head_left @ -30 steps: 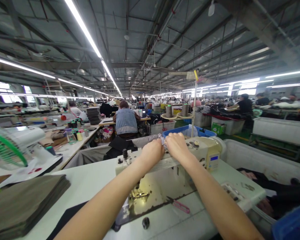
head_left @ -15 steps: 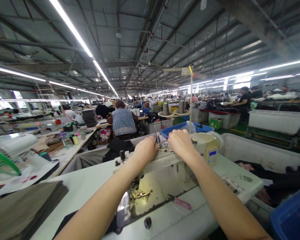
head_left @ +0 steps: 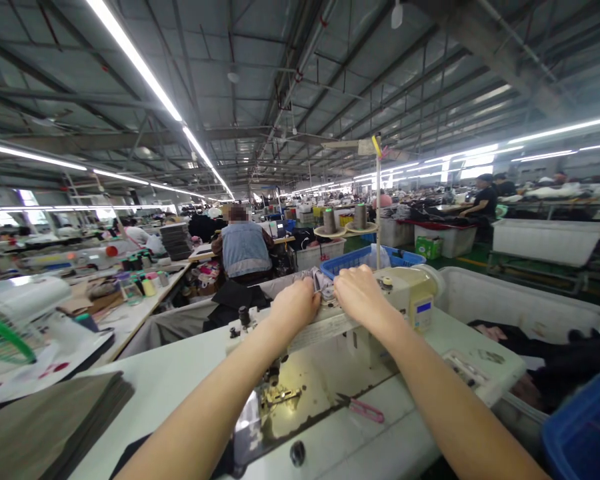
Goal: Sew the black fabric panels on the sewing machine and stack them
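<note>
Both hands are at the top of a cream sewing machine [head_left: 405, 290], close together around its bobbin winder [head_left: 329, 293]. My left hand [head_left: 296, 308] is closed at the winder's left side, fingertips pinched; what they grip is too small to make out. My right hand [head_left: 360, 293] is curled at the winder's right side, its fingertips hidden behind the knuckles. Below, the needle plate [head_left: 283, 397] is lit, with no cloth on it. Pink-handled snips [head_left: 366, 409] lie on the machine bed. Two thread cones [head_left: 361, 217] stand on the holder behind.
Folded grey-brown cloth [head_left: 45, 427] is stacked at the left, near a white fan [head_left: 30, 300] with a green rim. A blue basket [head_left: 397, 257] stands behind the machine, a white bin [head_left: 530, 293] at its right. A person in a denim vest [head_left: 245, 250] sits ahead.
My left hand has turned slightly, and its fingertips show more beside the winder. My right hand stays nearly in place. The view has shifted a little.
</note>
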A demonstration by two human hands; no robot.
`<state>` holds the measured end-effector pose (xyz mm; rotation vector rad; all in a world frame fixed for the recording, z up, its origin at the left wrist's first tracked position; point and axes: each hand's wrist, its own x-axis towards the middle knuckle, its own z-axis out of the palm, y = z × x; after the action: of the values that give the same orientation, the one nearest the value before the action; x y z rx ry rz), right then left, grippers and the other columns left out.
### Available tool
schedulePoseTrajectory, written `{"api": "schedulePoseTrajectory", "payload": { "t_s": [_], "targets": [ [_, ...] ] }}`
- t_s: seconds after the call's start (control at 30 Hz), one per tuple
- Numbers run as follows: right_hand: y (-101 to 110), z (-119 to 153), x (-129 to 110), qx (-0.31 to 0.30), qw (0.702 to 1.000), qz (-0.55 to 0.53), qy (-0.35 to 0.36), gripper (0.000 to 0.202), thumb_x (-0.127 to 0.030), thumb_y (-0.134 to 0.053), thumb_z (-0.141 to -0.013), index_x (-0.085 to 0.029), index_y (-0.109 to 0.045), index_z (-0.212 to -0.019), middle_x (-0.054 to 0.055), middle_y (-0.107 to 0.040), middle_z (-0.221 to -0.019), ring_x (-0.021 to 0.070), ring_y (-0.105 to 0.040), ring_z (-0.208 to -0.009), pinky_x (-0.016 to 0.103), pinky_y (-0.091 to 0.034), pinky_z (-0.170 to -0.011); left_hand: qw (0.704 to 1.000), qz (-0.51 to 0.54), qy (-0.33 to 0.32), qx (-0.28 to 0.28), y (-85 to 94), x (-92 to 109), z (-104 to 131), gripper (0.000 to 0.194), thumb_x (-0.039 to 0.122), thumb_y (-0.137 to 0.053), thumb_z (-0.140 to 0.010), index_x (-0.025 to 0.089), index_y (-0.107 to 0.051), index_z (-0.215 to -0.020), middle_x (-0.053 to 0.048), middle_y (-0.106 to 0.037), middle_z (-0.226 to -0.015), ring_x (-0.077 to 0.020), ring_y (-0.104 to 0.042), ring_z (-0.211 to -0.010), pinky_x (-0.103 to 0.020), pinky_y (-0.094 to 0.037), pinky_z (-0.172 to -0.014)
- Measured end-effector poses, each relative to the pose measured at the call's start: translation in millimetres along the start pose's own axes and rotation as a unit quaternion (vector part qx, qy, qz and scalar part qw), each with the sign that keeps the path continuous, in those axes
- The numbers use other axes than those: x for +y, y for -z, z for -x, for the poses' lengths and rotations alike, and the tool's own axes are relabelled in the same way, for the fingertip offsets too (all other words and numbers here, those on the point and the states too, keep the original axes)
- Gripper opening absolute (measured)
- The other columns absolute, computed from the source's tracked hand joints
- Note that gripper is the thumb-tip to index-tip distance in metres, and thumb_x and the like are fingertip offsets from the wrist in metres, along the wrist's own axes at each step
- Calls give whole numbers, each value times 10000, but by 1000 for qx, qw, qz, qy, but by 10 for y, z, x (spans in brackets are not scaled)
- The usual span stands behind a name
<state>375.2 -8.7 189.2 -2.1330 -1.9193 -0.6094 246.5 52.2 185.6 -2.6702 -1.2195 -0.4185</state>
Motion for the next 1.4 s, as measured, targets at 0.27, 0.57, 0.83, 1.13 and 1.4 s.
{"api": "schedulePoseTrajectory", "payload": {
  "t_s": [0.27, 0.57, 0.83, 1.13, 1.4],
  "targets": [
    [-64, -15, 61, -20, 998, -61, -1, 245, -196, -496, -946, -148, -729, -1002, 155, -740, -1078, 263, -668, -1059, 337, -410, -870, 999, 4, -37, -3, 38, 5, 0, 257, 241, -493, -950, 149, -634, -1143, -131, -736, -1029, -277, -724, -938, -334, -540, -767],
    [-242, -307, 318, -78, 979, -187, 14, 297, -199, -540, -904, -298, -758, -1078, 9, -769, -1104, 193, -683, -1033, 240, -445, -807, 994, -10, -104, -17, 24, 35, -27, 324, 222, -468, -960, 223, -741, -1135, -100, -737, -1002, -240, -720, -904, -311, -533, -811],
    [-262, -183, 468, -12, 966, -258, -10, 181, -224, -666, -837, -302, -801, -928, -3, -776, -988, 174, -695, -960, 220, -471, -822, 993, -9, -119, -13, 65, 39, -62, 360, 205, -472, -943, 228, -743, -1179, -111, -741, -1034, -256, -714, -929, -326, -538, -827],
    [-247, -226, 1273, 134, 913, -310, -229, 344, -360, -603, -927, -43, -725, -985, 105, -723, -813, 175, -698, -778, 285, -492, -778, 993, 13, -114, -22, 76, 64, -80, 345, 233, -499, -925, 242, -758, -1151, -83, -755, -1079, -230, -707, -955, -301, -529, -875],
    [-70, -177, 1168, 344, 845, -383, -144, 302, -318, -402, -1027, -169, -625, -1166, 27, -707, -879, 114, -653, -699, 281, -526, -699, 991, 9, -132, -13, 45, 84, -95, 336, 240, -495, -924, 220, -757, -1133, -64, -760, -1055, -228, -694, -988, -299, -507, -895]
  ]
}}
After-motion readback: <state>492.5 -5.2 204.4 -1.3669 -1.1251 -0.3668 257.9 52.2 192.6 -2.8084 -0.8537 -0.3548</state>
